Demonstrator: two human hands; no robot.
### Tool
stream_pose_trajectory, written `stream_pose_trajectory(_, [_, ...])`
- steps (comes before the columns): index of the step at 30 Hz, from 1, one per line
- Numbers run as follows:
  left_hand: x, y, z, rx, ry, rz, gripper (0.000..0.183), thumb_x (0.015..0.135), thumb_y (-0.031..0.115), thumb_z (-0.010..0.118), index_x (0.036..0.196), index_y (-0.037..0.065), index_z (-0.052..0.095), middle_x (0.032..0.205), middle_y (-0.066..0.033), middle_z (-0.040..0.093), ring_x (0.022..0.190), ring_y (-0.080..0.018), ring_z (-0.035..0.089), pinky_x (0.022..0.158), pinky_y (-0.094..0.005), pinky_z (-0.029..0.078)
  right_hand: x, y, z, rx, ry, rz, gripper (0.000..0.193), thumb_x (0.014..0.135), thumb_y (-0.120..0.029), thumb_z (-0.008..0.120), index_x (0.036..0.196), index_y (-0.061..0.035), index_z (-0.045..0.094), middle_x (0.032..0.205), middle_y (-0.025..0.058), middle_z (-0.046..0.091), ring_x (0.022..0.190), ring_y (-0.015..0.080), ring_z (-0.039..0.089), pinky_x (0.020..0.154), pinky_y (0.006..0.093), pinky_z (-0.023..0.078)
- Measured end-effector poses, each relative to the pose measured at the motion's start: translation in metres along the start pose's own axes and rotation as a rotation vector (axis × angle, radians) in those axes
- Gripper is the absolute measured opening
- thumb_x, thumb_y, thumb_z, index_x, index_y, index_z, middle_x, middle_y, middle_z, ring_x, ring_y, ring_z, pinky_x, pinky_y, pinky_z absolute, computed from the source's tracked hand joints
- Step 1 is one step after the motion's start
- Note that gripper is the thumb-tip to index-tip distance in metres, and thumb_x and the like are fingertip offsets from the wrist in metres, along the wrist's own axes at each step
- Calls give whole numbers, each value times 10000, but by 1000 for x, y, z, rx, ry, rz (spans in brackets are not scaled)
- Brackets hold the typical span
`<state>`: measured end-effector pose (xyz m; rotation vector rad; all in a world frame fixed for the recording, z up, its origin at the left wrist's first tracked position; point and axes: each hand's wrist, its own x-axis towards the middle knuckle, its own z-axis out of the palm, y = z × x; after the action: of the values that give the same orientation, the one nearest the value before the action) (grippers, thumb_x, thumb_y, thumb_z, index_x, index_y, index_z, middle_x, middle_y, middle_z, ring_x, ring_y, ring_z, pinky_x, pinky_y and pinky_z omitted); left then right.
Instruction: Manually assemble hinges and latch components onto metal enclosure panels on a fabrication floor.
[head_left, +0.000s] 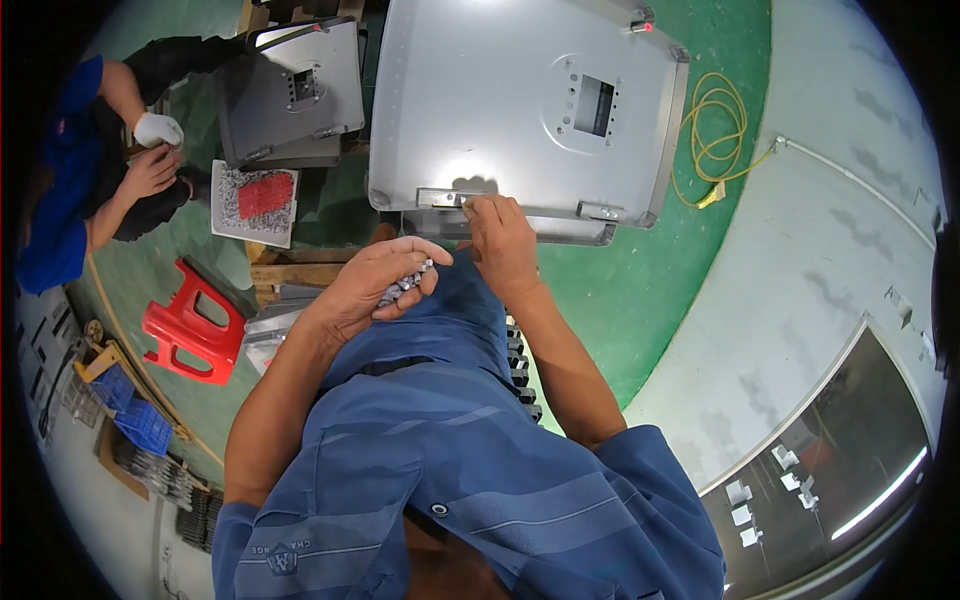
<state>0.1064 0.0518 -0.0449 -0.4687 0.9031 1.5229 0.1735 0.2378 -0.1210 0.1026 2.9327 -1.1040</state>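
Green floor [620, 300] under grey panel [480, 110], metal pieces [404, 287] in left hand [368, 276], hold of right hand [506, 245] unclear

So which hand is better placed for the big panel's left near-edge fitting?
Probably the right hand: its fingertips are at that fitting, while the left hand cups small metal parts.

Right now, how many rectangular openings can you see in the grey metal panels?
2: a near opening in the large panel by the right hand, and a far opening in the upper-left panel. More may be hidden underneath.
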Motion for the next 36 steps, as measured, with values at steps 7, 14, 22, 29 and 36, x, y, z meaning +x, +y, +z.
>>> stream_pose_trajectory(7, [2, -3, 4, -1, 17, 18, 262, 896, 164, 470, 1053, -38, 528, 736, -53, 534, 484, -35, 420, 334, -145, 262, -6, 0, 5, -69, 54, -66, 247, 721, 31, 580, 962, -5, 542, 909, 150, 564, 792, 321, 541, 681, 392, 468])
stream_pose_trajectory(14, [5, -10, 2, -8, -5, 18, 259, 902, 168, 463, 1045, -36, 531, 744, -55, 532, 504, -39, 424, 337, -147, 267, -4, 3, 11, -69, 144, -93, 256, 726, 24, 599, 976, 2, 550, 904, 147, 569, 782, 316, 542, 683, 385, 466])
stream_pose_trajectory(22, [5, -12, -2, -9, -19, 26, 262, 909, 185, 463, 1050, -22, 536, 746, -46, 533, 509, -35, 423, 347, -150, 274, -4, 4, 11, 8, 109, -46, 182, 747, 15, 603, 917, -19, 546, 856, 127, 571, 770, 307, 542, 661, 381, 457])
stream_pose_trajectory(29, [5, -14, -3, -16, -1, 24, 255, 904, 182, 474, 1040, -25, 537, 733, -51, 524, 499, -39, 421, 335, -151, 270, -3, 5, 16, -33, 138, -66, 160, 764, 6, 599, 909, -25, 541, 835, 130, 561, 747, 310, 531, 649, 384, 451])
stream_pose_trajectory(36, [6, -14, -6, 12, -10, -25, 249, 909, 179, 448, 1052, -1, 543, 750, -28, 539, 506, -33, 419, 359, -156, 268, 0, 3, 12, -16, 94, -28, 167, 761, -9, 613, 914, -34, 549, 810, 116, 564, 734, 304, 531, 633, 381, 445])
